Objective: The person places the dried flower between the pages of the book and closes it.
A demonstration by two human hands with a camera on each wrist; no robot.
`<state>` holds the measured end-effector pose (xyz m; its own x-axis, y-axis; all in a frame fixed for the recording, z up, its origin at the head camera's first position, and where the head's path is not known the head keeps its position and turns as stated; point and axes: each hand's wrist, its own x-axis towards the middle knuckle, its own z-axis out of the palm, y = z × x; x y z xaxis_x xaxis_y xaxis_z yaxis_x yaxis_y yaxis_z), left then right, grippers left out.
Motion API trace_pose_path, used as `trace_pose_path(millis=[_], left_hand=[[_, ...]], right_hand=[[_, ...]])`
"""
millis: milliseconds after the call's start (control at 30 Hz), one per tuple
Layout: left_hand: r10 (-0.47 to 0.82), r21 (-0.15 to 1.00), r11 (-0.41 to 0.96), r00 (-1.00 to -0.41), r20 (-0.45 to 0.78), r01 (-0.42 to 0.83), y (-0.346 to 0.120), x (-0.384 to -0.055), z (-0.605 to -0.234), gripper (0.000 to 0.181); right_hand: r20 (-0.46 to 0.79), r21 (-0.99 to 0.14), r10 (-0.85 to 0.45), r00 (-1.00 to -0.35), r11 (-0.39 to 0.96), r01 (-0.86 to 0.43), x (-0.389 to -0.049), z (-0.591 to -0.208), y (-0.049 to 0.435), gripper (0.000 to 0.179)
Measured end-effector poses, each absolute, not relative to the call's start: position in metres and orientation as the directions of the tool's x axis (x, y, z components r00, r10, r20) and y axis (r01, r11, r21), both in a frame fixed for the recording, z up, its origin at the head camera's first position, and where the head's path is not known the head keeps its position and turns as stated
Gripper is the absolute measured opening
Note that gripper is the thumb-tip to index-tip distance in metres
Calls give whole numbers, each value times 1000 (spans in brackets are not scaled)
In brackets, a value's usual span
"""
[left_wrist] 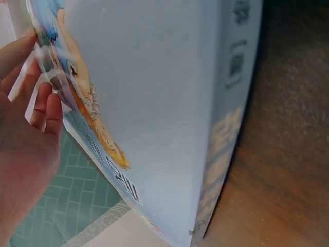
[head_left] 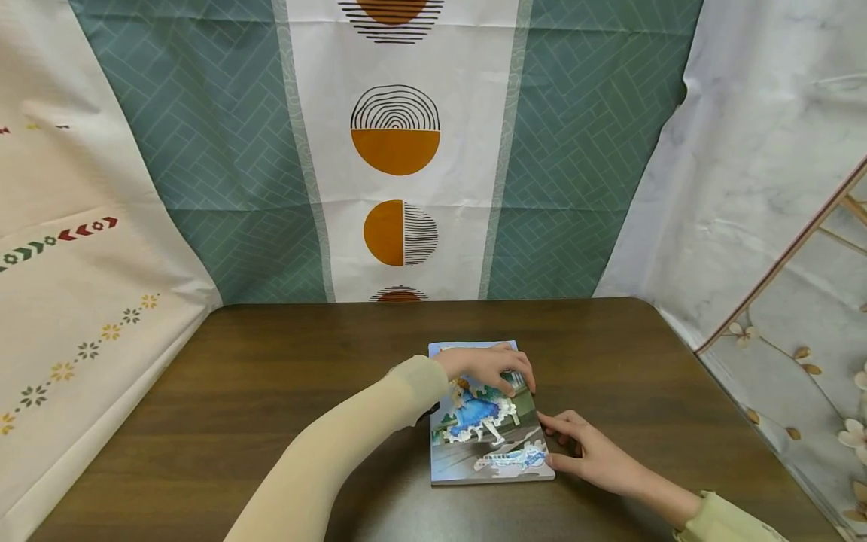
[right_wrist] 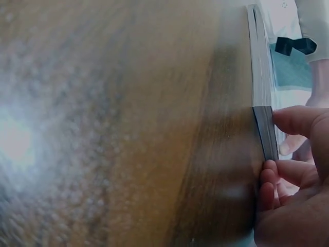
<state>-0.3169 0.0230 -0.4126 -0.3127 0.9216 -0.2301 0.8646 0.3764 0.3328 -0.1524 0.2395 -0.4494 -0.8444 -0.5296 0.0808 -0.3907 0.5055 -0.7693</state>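
A thick illustrated book (head_left: 474, 444) lies on the wooden table, its cover showing a figure in a blue dress. Printed characters run along its spine (left_wrist: 226, 128) in the left wrist view. My left hand (head_left: 489, 366) reaches across the upper cover, loosely bent fingers resting near the far right edge. At the lower right side, my right hand (head_left: 596, 455) holds the book's edge between thumb and index finger. The right wrist view shows the page edges (right_wrist: 261, 62) close up, with the other fingers of that hand (right_wrist: 293, 200) curled beside them.
The brown wooden table (head_left: 305, 354) extends around the book. A green and white patterned cloth (head_left: 406, 150) hangs behind it. Light cloths (head_left: 81, 301) hang at the left and a marble-patterned one (head_left: 759, 188) at the right.
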Motion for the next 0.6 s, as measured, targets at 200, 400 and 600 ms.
trace_pose_path(millis=[200,400,600], left_hand=[[917,323,387,-324,-232,864,22,-316,-413,35],[916,373,402,-363,-172,836,14,-307,-408,37],[870,365,488,-477,-126,793,-16,-295,-397,43]], right_hand=[[83,-772,-533,-842,500,-392,-153,-449,239,63],[37,-731,-552,-833,554,-399,-157,-439,237,65],[-32,-609,-498,-867,697,-378,-162,-420,229,67]])
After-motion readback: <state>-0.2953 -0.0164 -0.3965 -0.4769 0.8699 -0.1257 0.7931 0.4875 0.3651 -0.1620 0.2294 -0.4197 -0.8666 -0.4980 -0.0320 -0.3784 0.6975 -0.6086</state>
